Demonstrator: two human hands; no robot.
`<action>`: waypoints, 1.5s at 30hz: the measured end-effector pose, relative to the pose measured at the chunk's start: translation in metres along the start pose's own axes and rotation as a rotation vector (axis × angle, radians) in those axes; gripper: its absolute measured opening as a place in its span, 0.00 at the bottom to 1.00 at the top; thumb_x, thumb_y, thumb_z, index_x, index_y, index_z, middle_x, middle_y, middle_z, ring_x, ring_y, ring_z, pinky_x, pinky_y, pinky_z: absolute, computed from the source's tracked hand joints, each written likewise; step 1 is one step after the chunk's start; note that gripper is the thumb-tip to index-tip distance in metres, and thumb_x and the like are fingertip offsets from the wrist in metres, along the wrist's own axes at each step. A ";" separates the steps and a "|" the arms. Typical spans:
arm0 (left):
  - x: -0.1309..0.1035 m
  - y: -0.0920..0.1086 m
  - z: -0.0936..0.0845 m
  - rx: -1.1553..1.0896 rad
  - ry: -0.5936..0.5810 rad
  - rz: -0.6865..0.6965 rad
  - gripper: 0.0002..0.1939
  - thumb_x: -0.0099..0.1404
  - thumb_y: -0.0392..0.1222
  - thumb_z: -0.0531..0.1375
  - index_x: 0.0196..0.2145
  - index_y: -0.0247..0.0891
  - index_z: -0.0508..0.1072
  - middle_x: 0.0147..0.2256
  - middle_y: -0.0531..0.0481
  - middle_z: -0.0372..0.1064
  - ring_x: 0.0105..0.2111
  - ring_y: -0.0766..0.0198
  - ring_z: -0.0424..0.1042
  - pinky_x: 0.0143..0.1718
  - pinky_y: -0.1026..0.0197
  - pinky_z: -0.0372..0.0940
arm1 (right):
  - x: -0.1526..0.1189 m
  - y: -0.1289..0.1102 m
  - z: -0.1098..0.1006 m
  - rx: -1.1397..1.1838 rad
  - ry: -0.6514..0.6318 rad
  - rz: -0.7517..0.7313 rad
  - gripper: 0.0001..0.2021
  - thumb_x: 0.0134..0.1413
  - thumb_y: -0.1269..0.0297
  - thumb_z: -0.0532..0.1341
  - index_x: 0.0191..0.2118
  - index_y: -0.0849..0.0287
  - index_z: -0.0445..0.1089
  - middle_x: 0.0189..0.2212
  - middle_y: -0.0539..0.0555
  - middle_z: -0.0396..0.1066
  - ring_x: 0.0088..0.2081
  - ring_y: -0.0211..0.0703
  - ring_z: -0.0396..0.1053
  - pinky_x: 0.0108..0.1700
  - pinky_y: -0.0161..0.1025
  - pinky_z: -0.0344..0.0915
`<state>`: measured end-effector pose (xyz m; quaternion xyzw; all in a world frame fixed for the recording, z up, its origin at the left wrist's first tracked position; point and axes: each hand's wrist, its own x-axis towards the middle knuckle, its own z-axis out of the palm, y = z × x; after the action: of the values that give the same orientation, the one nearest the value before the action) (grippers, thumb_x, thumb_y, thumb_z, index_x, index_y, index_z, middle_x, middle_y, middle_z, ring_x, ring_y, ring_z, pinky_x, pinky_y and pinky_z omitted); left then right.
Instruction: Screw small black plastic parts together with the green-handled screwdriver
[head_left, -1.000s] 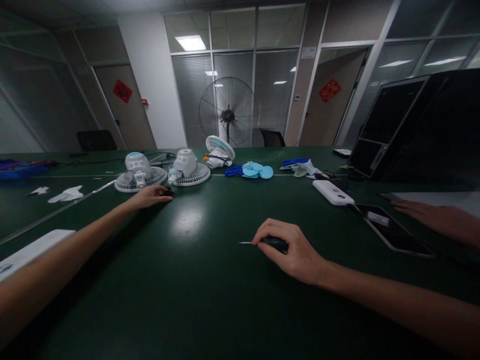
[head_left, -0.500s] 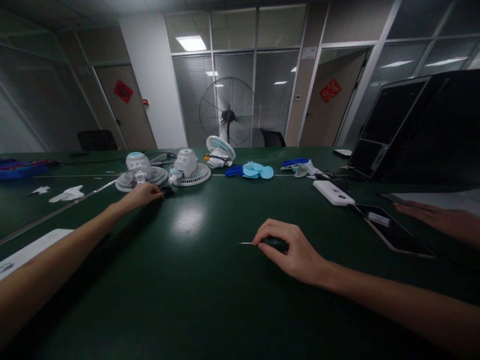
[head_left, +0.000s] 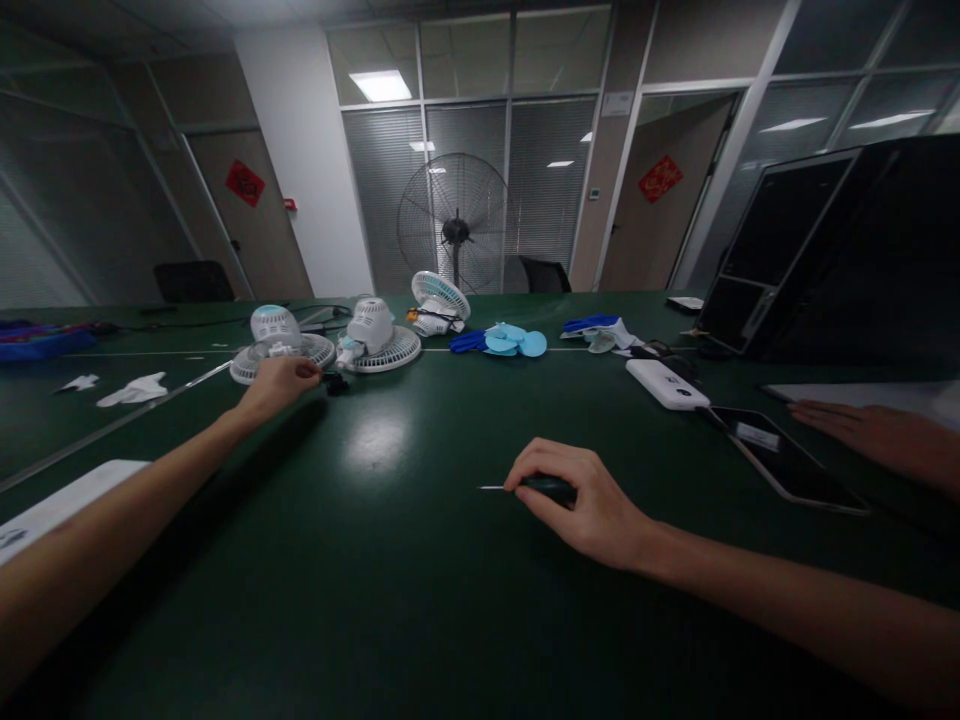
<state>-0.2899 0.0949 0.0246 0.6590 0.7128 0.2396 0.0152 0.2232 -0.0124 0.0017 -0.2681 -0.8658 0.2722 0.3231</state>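
Note:
My right hand (head_left: pixel 574 500) is closed round the dark handle of a screwdriver (head_left: pixel 551 487), its thin metal shaft pointing left just above the green table. Farther off to the left, my left hand (head_left: pixel 281 385) has its fingers pinched together beside a small cluster of black parts (head_left: pixel 335 382); what lies between the fingertips is too small to make out. Just behind that hand, a white fan head (head_left: pixel 276 325) lies face down on its grille. A second fan head (head_left: pixel 371 325) lies the same way to its right.
A third small fan (head_left: pixel 439 300) leans at the back, near light blue fan blades (head_left: pixel 517 340) and blue-white gloves (head_left: pixel 600 332). On the right are a white power bank (head_left: pixel 667 385), a phone (head_left: pixel 780 460), another person's hand (head_left: pixel 877 435) and a black computer case (head_left: pixel 840 260). White scraps (head_left: pixel 135 389) lie left.
My left hand has shifted slightly left and up, its fingertips drawing back a little from the black parts. The right hand with the screwdriver has stayed in place.

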 end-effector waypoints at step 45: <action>-0.001 0.003 0.048 -0.039 0.077 0.030 0.19 0.64 0.52 0.61 0.43 0.38 0.85 0.44 0.43 0.83 0.43 0.47 0.79 0.48 0.56 0.68 | 0.000 0.003 0.001 -0.007 0.002 0.001 0.06 0.66 0.71 0.63 0.45 0.56 0.77 0.44 0.53 0.75 0.43 0.44 0.74 0.46 0.41 0.70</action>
<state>-0.2705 0.1096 -0.0173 0.6595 0.6981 0.2788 -0.0027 0.2228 -0.0106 -0.0005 -0.2700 -0.8663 0.2689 0.3230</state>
